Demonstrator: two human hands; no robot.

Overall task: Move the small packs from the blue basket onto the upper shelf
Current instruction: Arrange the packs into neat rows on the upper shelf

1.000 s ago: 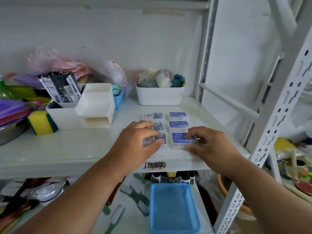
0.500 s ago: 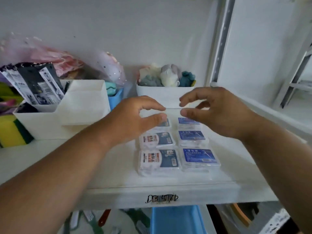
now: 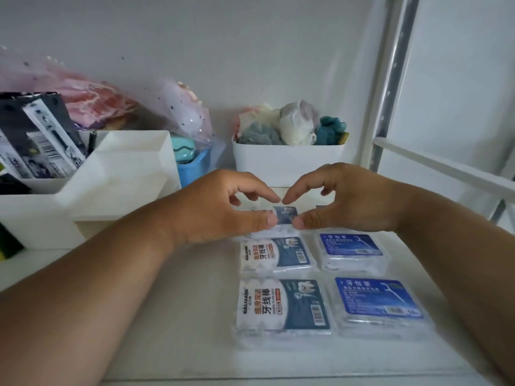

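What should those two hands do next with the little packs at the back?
Probably nudge the back pack square with its row. Both the left hand and the right hand have fingertips at its edges, and the four floss-pick packs in front already lie in two neat columns on the shelf.

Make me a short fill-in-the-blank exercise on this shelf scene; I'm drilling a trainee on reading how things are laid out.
1. The packs on the upper shelf lie in ____ columns.
2. The nearest right-column pack has a plain ____ label.
3. Both the left hand and the right hand are at the ____ row of packs.
4. The white bin behind the hands is filled with bunched ____.

Missing words: two; blue; back; cloths
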